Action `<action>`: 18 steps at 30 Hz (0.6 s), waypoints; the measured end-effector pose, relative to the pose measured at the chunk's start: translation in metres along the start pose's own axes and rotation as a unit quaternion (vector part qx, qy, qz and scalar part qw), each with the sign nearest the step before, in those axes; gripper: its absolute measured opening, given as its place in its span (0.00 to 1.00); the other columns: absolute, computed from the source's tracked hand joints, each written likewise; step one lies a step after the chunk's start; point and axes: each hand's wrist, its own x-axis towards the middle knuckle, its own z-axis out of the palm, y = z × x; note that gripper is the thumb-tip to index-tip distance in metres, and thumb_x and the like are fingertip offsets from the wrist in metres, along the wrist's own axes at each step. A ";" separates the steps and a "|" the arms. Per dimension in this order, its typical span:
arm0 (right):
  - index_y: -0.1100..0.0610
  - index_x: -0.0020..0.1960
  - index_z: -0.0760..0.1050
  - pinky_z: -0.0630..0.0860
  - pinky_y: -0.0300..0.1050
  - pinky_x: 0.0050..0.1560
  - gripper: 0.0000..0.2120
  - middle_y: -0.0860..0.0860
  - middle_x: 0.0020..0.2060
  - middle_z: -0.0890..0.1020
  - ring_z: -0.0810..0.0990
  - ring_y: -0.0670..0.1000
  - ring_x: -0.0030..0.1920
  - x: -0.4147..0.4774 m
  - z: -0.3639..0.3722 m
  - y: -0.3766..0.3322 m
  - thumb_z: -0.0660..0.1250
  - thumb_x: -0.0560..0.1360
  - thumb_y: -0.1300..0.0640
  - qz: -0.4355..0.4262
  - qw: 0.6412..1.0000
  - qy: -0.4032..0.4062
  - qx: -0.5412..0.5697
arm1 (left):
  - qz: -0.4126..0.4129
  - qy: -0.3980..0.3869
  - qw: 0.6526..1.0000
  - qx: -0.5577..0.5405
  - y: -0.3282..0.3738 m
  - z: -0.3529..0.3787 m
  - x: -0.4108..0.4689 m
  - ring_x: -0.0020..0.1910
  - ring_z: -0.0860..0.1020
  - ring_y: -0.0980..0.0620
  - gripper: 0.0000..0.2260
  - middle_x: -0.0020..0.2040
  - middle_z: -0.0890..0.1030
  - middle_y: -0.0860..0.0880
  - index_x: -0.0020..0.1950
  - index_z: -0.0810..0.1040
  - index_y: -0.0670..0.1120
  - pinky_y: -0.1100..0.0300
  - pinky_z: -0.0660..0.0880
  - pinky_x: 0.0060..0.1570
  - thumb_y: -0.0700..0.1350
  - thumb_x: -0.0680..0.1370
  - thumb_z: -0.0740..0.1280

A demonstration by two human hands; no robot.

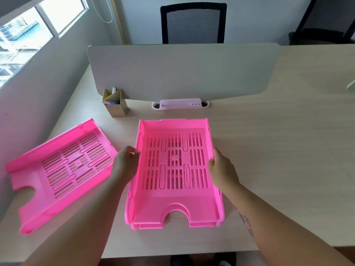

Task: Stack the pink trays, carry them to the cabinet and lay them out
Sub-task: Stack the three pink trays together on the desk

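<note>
A pink slotted tray stack (173, 204) lies in the middle of the desk. A second tray's edge shows under its front lip. My right hand (221, 167) grips its right wall, thumb over the rim. My left hand (125, 163) presses curled fingers against the outside of its left wall. Another single pink tray (48, 181) lies at an angle to the left, near the desk's left edge, untouched.
A grey divider screen (182, 72) stands across the wooden desk (278, 150) behind the trays. A gold pen holder (116, 106) and a white cable slot (180, 105) sit at its foot. A black chair (193, 24) stands beyond. A wall and window run along the left.
</note>
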 end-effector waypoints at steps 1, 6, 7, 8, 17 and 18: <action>0.58 0.79 0.59 0.70 0.43 0.29 0.24 0.59 0.58 0.82 0.76 0.50 0.34 0.000 -0.001 0.001 0.53 0.83 0.58 -0.003 1.000 -0.001 -0.004 | 0.001 -0.002 1.000 -0.010 -0.002 0.000 0.000 0.44 0.77 0.44 0.10 0.53 0.82 0.40 0.56 0.78 0.42 0.53 0.75 0.43 0.47 0.81 0.63; 0.54 0.80 0.55 0.70 0.40 0.28 0.25 0.57 0.58 0.78 0.77 0.49 0.34 0.003 0.003 0.005 0.51 0.84 0.54 0.012 0.999 -0.013 0.041 | -0.006 -0.035 0.999 -0.028 -0.002 -0.001 -0.019 0.54 0.79 0.42 0.17 0.62 0.80 0.39 0.66 0.75 0.42 0.49 0.76 0.51 0.50 0.82 0.60; 0.53 0.80 0.56 0.74 0.43 0.29 0.25 0.57 0.58 0.77 0.79 0.50 0.35 0.001 0.004 0.005 0.52 0.84 0.52 0.019 0.998 -0.020 0.062 | -0.014 -0.049 0.998 -0.034 -0.003 0.000 -0.027 0.56 0.79 0.41 0.18 0.61 0.80 0.40 0.68 0.74 0.42 0.49 0.76 0.52 0.51 0.83 0.59; 0.53 0.79 0.57 0.79 0.46 0.32 0.25 0.57 0.58 0.78 0.81 0.53 0.37 -0.003 0.004 0.005 0.53 0.84 0.51 0.025 0.995 -0.032 0.091 | -0.023 -0.071 0.995 -0.058 -0.006 0.001 -0.036 0.52 0.81 0.43 0.19 0.57 0.82 0.41 0.67 0.74 0.41 0.51 0.78 0.48 0.52 0.83 0.58; 0.57 0.74 0.69 0.75 0.46 0.49 0.27 0.63 0.61 0.80 0.79 0.56 0.48 -0.033 -0.002 -0.004 0.49 0.83 0.43 0.168 0.938 -0.049 0.300 | -0.149 -0.192 0.934 -0.262 -0.024 0.007 -0.058 0.40 0.83 0.42 0.24 0.47 0.84 0.37 0.52 0.81 0.41 0.49 0.80 0.38 0.58 0.82 0.53; 0.57 0.74 0.71 0.73 0.44 0.41 0.28 0.66 0.55 0.81 0.76 0.53 0.41 -0.030 0.000 -0.003 0.49 0.83 0.41 0.171 0.940 -0.043 0.291 | -0.148 -0.191 0.934 -0.262 -0.021 0.007 -0.056 0.41 0.83 0.41 0.24 0.47 0.84 0.37 0.52 0.81 0.41 0.48 0.80 0.39 0.58 0.82 0.54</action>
